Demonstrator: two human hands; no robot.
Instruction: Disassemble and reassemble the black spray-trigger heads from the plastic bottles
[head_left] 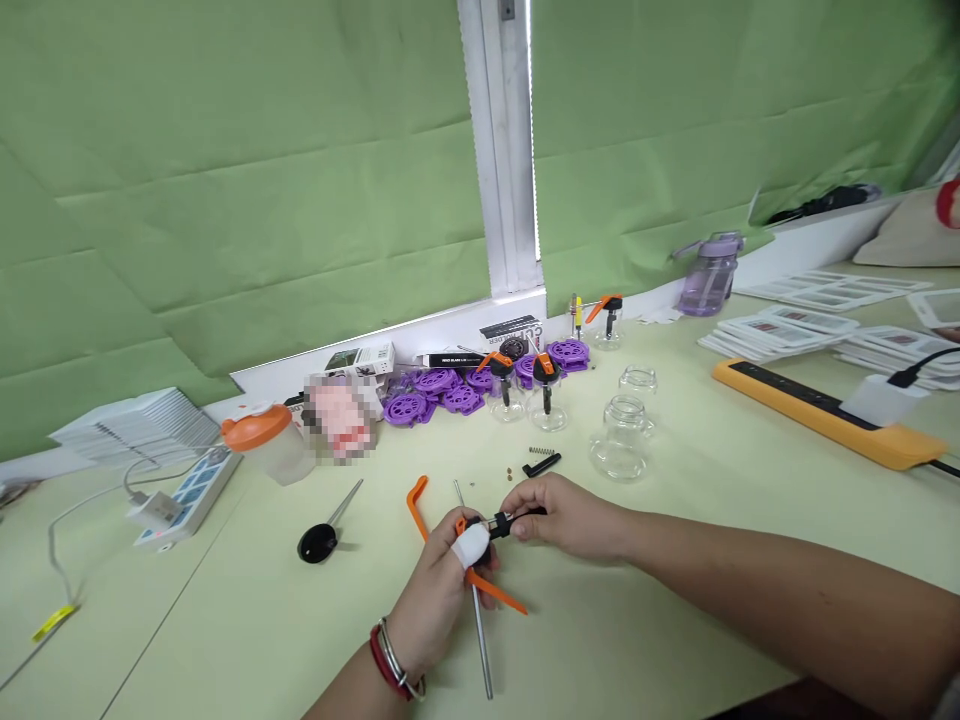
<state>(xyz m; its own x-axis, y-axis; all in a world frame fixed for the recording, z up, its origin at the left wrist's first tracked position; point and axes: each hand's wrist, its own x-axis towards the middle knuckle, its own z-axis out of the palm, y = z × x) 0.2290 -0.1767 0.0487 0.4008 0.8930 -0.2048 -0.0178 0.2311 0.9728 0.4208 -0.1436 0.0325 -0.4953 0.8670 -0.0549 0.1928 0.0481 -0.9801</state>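
Note:
My left hand [442,575], its thumb tip wrapped in white, grips a small black-and-orange assembly mostly hidden by the fingers. An orange lever [499,592] sticks out below it. At the top of that assembly, my right hand [559,520] pinches a black shaft-like part [501,525] with a bit of bright metal. A metal rod [481,650] runs past the left fingers; I cannot tell if it is held. Nearby lie another orange lever [417,508], a black part [541,465], a spring [541,451], small brass-coloured bits [509,472] and a black disc with a metal stem [317,543].
Clear glass jars [619,460] stand right of centre. Behind are jars with black-and-orange tops [547,385], purple plastic discs [409,408] and boxes [360,358]. An orange-lidded cup [274,450] and white power strip [187,500] are left; a yellow power strip [810,415] is right.

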